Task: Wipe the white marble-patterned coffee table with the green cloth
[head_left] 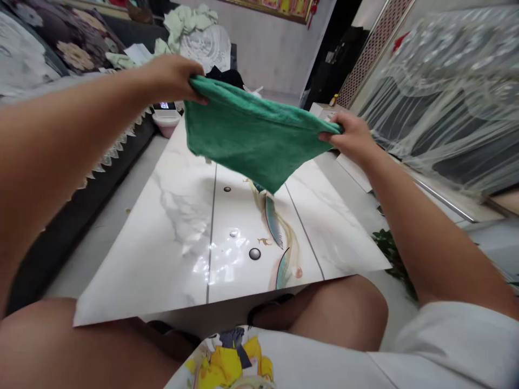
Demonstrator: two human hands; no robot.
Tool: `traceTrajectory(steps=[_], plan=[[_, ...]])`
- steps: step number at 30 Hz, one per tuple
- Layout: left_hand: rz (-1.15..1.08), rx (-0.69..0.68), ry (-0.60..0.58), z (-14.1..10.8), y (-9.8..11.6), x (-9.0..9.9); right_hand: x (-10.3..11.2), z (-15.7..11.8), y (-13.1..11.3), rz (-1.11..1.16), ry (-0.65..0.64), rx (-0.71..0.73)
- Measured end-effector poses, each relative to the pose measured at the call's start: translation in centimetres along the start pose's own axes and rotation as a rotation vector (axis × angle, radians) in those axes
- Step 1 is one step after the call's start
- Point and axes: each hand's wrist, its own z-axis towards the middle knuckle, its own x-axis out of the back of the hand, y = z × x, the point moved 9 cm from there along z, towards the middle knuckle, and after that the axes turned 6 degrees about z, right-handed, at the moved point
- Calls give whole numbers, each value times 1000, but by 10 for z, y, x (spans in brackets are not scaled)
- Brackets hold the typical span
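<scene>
A green cloth [251, 135], which looks like a small towel, hangs stretched between my two hands above the table. My left hand [174, 78] pinches its upper left corner, fingers closed over the edge. At the upper right corner, my right hand [351, 138] grips the folded edge between thumb and fingers. The cloth's lower edge slants down to a point near the middle of the table. Below it lies the white marble-patterned table [162, 259], with dark seam lines and a painted design along its centre strip.
Left of the table runs a dark sofa [93, 210] with lace trim, a floral cushion [81, 43] and heaped pale green fabric [188, 21]. A pink basin [167, 125] stands beyond the table's far left. At right are a lace-covered cabinet [446, 102] and a leafy plant [389, 248].
</scene>
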Motion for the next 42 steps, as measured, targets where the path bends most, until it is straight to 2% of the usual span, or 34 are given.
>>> traceTrajectory(steps=[2,3,4,5,7,9,10,11,13,14,16,18,20,22,24,25,26,28,30,31,33,35,37,39,42], plan=[[-25,15,-7,-16,-15,9,2,-9,-13,51,-16,28],[-52,23,-33,-30,-22,3,-2,-20,-17,89,-43,30],[-81,15,-92,-47,-27,-11,-9,-36,-20,130,-85,28],[-98,37,-163,-68,-34,-32,-21,-55,-23,171,-142,28],[-159,-10,-334,-123,-33,-85,-51,-104,-29,237,-282,47],[-263,-119,-531,-193,-16,-139,-83,-161,-38,294,-430,87],[-306,-159,-600,-230,-5,-160,-98,-191,-43,327,-503,106],[-348,-203,-622,-265,7,-173,-110,-221,-48,358,-570,116],[-448,-318,-680,-328,35,-184,-123,-270,-55,408,-663,98],[-498,-348,-671,-351,45,-180,-124,-289,-57,422,-693,74],[-621,-336,-621,-374,52,-164,-118,-309,-59,428,-722,17],[-757,-277,-554,-371,45,-146,-108,-307,-57,428,-717,-35],[-832,-163,-542,-347,27,-143,-103,-284,-48,444,-651,-94],[-853,-60,-629,-314,12,-159,-109,-247,-31,489,-519,-165],[-853,133,-531,-269,-10,-177,-129,-207,-9,545,-387,-249],[-857,236,-445,-247,-20,-186,-143,-190,2,558,-351,-302],[-840,302,-415,-231,-24,-197,-159,-176,13,547,-344,-360],[-651,426,-439,-214,-29,-220,-186,-160,29,432,-363,-445],[-463,465,-435,-214,-27,-229,-193,-157,30,242,-339,-411],[-395,443,-390,-218,-24,-227,-190,-160,24,160,-311,-345],[-313,263,-271,-232,-9,-215,-183,-177,0,69,-310,-156],[-432,13,-310,-256,12,-216,-182,-207,-27,45,-420,41],[-500,-145,-362,-280,19,-222,-184,-235,-45,15,-539,195],[-492,-208,-342,-294,12,-226,-184,-250,-52,-34,-575,273],[-445,-184,-298,-296,-3,-229,-189,-250,-53,-108,-538,306]])
